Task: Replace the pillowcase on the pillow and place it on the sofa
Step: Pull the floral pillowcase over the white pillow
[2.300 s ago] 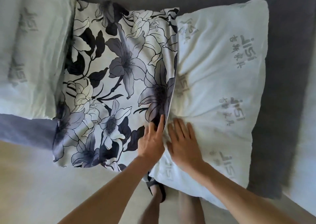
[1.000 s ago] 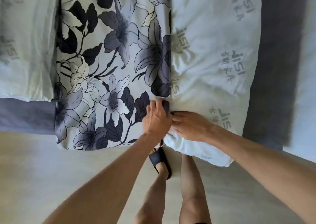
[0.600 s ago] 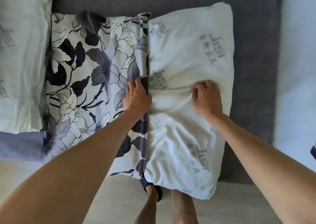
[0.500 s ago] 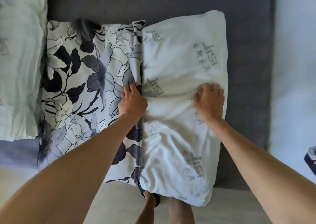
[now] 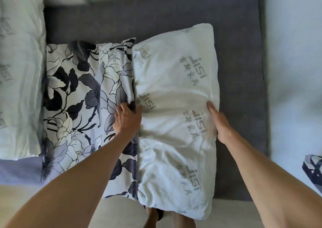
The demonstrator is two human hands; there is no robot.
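Note:
A white pillow (image 5: 176,91) with grey lettering lies on the dark grey sofa (image 5: 156,20). Its left part sits inside a black-and-white floral pillowcase (image 5: 76,95), and its right part is bare. My left hand (image 5: 128,118) pinches the pillowcase's open hem halfway along, with the thumb on the pillow side. My right hand (image 5: 218,121) grips the pillow's right edge at mid-length; its fingers curl under the edge and are hidden.
A second white pillow (image 5: 19,74) lies against the pillowcase on the left. A pale cushion (image 5: 292,70) borders the sofa seat on the right, with a scrap of floral fabric (image 5: 313,170) near it. My feet (image 5: 155,213) stand on the light floor by the sofa's front edge.
Both hands left the pillow's near corner. My left hand moved up the hem to its middle. My right hand slid across the pillow to its right edge.

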